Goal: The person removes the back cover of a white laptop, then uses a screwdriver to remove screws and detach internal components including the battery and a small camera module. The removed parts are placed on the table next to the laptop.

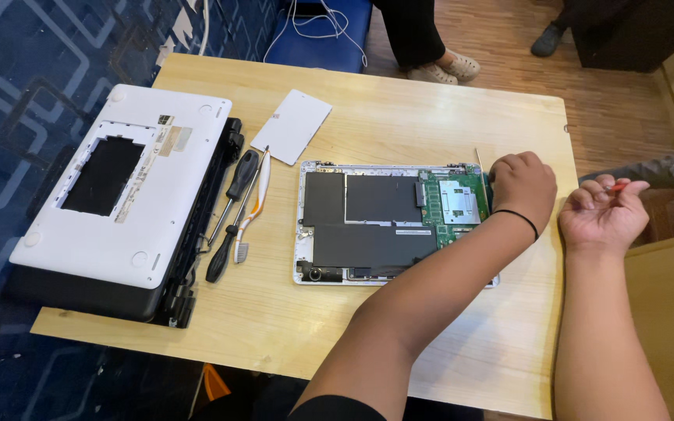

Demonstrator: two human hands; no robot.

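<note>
Laptop's (pixel 384 222) right edge behind left hand (pixel 523 187)

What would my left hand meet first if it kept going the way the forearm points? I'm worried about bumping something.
Probably nothing on the table: the left hand, resting at the opened laptop's green circuit board, points toward the wooden table's far right edge. Depth is unclear.

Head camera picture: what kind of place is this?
Probably a small repair spot in a room, not a factory. An opened white laptop base with bare circuit board lies on a light wooden table, black-handled screwdrivers beside it, over blue patterned carpet.
</note>
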